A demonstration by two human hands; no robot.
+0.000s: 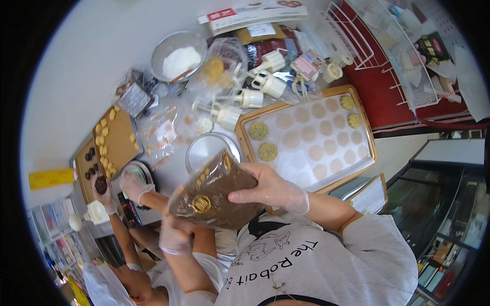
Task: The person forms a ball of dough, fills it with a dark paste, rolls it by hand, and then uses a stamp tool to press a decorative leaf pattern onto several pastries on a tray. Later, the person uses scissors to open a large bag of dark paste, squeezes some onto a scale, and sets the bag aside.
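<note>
A clear plastic bag of brown paste (220, 195) with a gold emblem is held up in front of my chest. My right hand (264, 187), in a clear disposable glove, grips its right end, thumb on the near face. At the bag's lower left corner is my left hand (176, 237), also gloved and blurred by motion; its fingers are partly hidden, and it appears to pinch the corner. Just beyond the bag, a round metal pan (210, 147) rests on the table, partly covered by it.
A paper-lined baking tray (306, 183) holds several moulded mooncakes (268, 152). White plunger moulds (226, 116) lie beyond the pan, near a steel bowl of white powder (182, 61). At left, a co-worker's gloved hand (102, 197) holds a dark ball beside a tray of yellow dough pieces (120, 147).
</note>
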